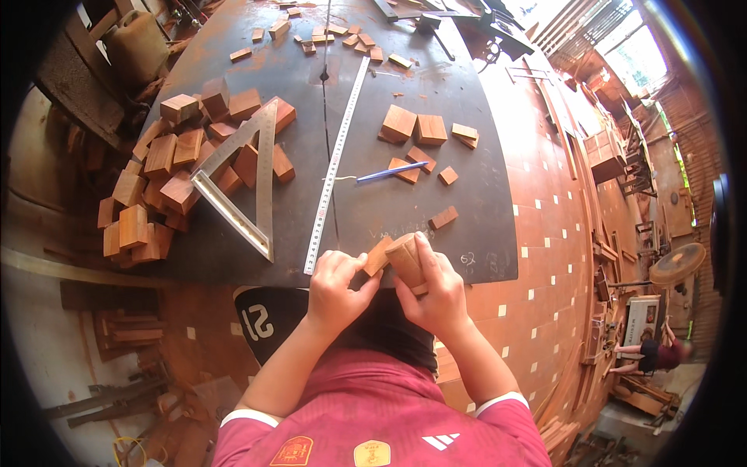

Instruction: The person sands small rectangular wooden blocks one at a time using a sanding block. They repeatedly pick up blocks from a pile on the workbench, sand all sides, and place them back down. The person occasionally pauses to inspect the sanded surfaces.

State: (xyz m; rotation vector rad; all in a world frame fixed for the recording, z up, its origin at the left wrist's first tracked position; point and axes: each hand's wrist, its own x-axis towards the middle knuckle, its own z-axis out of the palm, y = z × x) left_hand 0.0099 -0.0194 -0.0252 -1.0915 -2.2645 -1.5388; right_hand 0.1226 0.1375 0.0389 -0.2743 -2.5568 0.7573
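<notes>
At the table's near edge, my left hand (339, 285) pinches a small flat wood block (379, 255) between thumb and fingers. Close beside it, my right hand (437, 292) grips a larger wooden block (406, 258) with a rounded top end. The two pieces are side by side, and I cannot tell whether they touch. Left of my hands a long steel ruler (337, 163) lies lengthwise on the dark table. A blue pen (391, 170) rests beyond the blocks, across a small wood piece. Nearest to my right hand on the tabletop is a reddish offcut (443, 217).
A pile of wood blocks (162, 154) covers the table's left side, with a metal triangle square (264, 179) leaning on it. Two cube-like blocks (430, 129) sit to the right, small offcuts (319, 35) at the far end. A person (661, 354) is far right, near a fan (677, 263).
</notes>
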